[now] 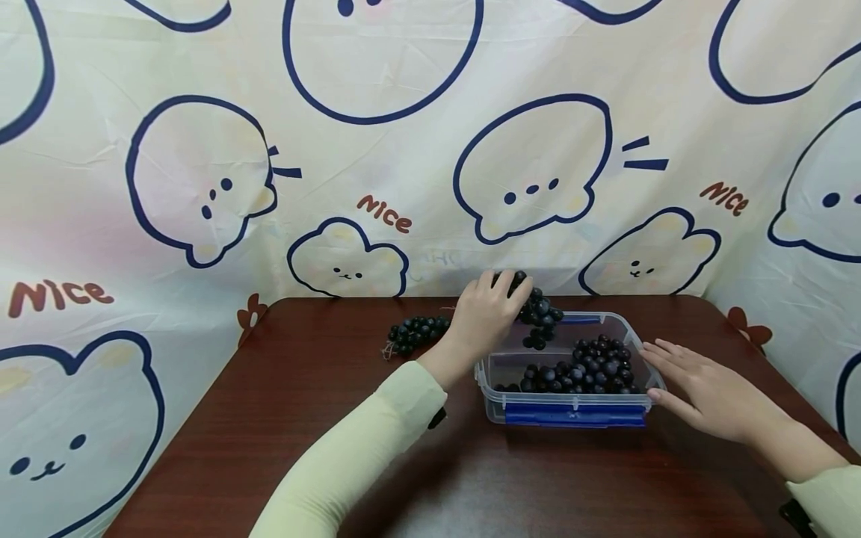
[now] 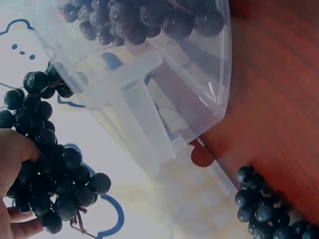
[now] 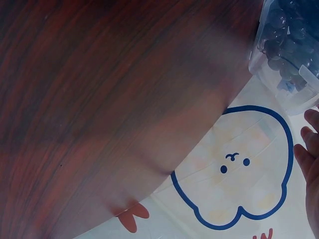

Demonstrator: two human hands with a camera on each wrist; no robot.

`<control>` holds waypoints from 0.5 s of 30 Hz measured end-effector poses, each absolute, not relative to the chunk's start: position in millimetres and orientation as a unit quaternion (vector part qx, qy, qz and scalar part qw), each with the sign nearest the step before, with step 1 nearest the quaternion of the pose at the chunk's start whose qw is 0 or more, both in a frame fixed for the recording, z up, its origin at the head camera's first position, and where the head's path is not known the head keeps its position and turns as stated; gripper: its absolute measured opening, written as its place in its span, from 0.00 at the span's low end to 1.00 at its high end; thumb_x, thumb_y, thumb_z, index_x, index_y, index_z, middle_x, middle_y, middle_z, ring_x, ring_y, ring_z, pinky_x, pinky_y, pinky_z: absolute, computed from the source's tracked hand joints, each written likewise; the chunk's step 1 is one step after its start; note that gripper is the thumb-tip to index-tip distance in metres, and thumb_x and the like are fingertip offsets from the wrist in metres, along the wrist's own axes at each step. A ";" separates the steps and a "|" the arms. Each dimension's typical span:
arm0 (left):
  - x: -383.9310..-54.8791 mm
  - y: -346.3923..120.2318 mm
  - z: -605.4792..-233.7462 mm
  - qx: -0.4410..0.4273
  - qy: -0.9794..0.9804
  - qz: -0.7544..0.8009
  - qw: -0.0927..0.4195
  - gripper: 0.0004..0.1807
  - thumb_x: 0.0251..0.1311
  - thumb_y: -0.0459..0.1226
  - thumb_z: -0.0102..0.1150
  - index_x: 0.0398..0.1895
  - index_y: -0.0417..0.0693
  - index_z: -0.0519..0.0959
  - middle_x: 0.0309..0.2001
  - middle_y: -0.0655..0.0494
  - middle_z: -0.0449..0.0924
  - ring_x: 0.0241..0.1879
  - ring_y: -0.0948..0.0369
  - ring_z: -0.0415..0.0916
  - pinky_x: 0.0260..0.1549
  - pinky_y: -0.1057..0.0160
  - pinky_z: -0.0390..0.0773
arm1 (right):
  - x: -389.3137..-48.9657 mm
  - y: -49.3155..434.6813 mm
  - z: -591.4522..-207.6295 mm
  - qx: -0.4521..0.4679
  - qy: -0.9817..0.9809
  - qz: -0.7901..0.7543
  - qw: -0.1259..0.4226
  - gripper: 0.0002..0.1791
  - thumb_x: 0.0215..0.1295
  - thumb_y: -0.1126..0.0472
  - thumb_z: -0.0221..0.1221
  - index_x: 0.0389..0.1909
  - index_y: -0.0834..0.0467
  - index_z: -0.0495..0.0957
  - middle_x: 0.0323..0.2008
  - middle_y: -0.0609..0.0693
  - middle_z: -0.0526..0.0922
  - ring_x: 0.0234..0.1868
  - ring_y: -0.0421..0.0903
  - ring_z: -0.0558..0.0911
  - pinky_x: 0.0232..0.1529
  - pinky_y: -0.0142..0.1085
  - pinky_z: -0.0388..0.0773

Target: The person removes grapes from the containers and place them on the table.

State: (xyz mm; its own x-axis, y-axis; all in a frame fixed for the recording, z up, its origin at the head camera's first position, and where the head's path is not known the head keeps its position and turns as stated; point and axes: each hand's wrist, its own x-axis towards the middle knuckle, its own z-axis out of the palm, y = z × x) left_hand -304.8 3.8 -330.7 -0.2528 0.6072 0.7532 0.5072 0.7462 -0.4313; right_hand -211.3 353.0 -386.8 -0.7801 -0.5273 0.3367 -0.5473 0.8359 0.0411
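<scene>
Seated person's view over a dark wooden surface (image 1: 336, 418). Nearest the viewer, two forearms in pale yellow-green sleeves (image 1: 350, 456) reach forward. The right hand (image 1: 706, 392) lies with fingers straight and slightly spread, fingertips against the right end wall of a clear plastic container (image 1: 491, 370); it grips nothing. In the right wrist view only the edges of its fingers (image 3: 311, 164) show, beside a corner of the container (image 3: 259, 55). The container stands at mid-surface, open-topped, with a blue latch (image 1: 575, 415) along its near side; a bunch of dark grapes (image 1: 585, 366) lies inside, filling mostly its right half. Above the container's far left corner, the left hand (image 1: 487, 314) has its fingers curled around the top of a second grape bunch (image 1: 538, 314), which hangs below the hand over the rim, clear of the fruit already inside. The left wrist view shows this held bunch (image 2: 47, 169) against the palm (image 2: 12, 154), with the container wall (image 2: 149, 99) just beside it. A third, smaller bunch (image 1: 417, 332) lies on the surface to the left of the container, near the left wrist. Behind the surface hangs a cream cloth backdrop (image 1: 430, 149) printed with blue-outlined cartoon animals and the word "Nice".
</scene>
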 end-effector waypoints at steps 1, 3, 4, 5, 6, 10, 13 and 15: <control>-305.5 2.1 -329.5 -0.352 -0.789 0.048 0.501 0.13 0.67 0.34 0.51 0.52 0.52 0.79 0.46 0.51 0.79 0.32 0.55 0.75 0.19 0.64 0.74 | -211.3 353.3 -386.7 0.285 -0.943 0.029 0.169 0.34 0.64 0.46 0.62 0.64 0.63 0.71 0.63 0.65 0.71 0.63 0.62 0.68 0.67 0.28 0.32; -306.6 -1.6 -326.5 -0.351 -0.789 0.043 0.503 0.14 0.66 0.33 0.52 0.52 0.51 0.80 0.46 0.50 0.79 0.33 0.55 0.76 0.21 0.64 0.76 | -211.4 353.6 -386.7 0.287 -0.942 0.030 0.170 0.34 0.64 0.46 0.62 0.64 0.63 0.71 0.63 0.65 0.71 0.63 0.62 0.68 0.66 0.27 0.31; -307.2 -3.6 -324.9 -0.349 -0.789 0.041 0.504 0.14 0.66 0.33 0.52 0.52 0.51 0.80 0.46 0.49 0.79 0.33 0.54 0.76 0.21 0.63 0.76 | -211.5 353.6 -386.8 0.287 -0.942 0.030 0.170 0.34 0.64 0.46 0.62 0.64 0.63 0.71 0.63 0.65 0.71 0.63 0.62 0.68 0.66 0.27 0.31; -307.6 -5.5 -323.3 -0.347 -0.789 0.040 0.505 0.14 0.65 0.33 0.53 0.52 0.50 0.79 0.46 0.49 0.79 0.33 0.54 0.77 0.21 0.63 0.76 | -211.6 353.4 -386.9 0.288 -0.942 0.030 0.170 0.34 0.64 0.46 0.62 0.64 0.63 0.71 0.63 0.65 0.71 0.63 0.62 0.68 0.66 0.26 0.30; -308.2 -7.3 -321.6 -0.344 -0.789 0.038 0.508 0.14 0.65 0.33 0.53 0.52 0.50 0.79 0.46 0.49 0.79 0.33 0.54 0.77 0.21 0.63 0.77 | -211.7 353.9 -387.1 0.288 -0.942 0.030 0.169 0.34 0.64 0.46 0.62 0.64 0.63 0.71 0.63 0.65 0.71 0.63 0.62 0.68 0.66 0.26 0.30; -310.3 -14.9 -315.8 -0.333 -0.790 0.032 0.513 0.14 0.64 0.32 0.53 0.52 0.49 0.79 0.46 0.48 0.79 0.33 0.53 0.76 0.19 0.63 0.76 | -212.2 354.8 -388.0 0.288 -0.942 0.027 0.171 0.34 0.64 0.46 0.62 0.64 0.63 0.71 0.63 0.65 0.71 0.63 0.62 0.68 0.66 0.27 0.30; -311.9 -21.0 -312.3 -0.328 -0.791 0.029 0.516 0.15 0.64 0.31 0.53 0.52 0.49 0.80 0.46 0.47 0.79 0.33 0.52 0.76 0.19 0.62 0.76 | -212.4 355.1 -388.4 0.288 -0.942 0.027 0.171 0.34 0.63 0.46 0.62 0.64 0.63 0.71 0.63 0.65 0.71 0.63 0.62 0.68 0.66 0.27 0.30; -312.9 -25.5 -310.1 -0.324 -0.792 0.027 0.516 0.14 0.65 0.31 0.52 0.52 0.48 0.80 0.46 0.46 0.79 0.34 0.51 0.77 0.18 0.62 0.76 | -212.4 354.8 -388.3 0.288 -0.942 0.027 0.171 0.34 0.64 0.46 0.62 0.64 0.63 0.71 0.63 0.65 0.71 0.64 0.61 0.68 0.66 0.27 0.30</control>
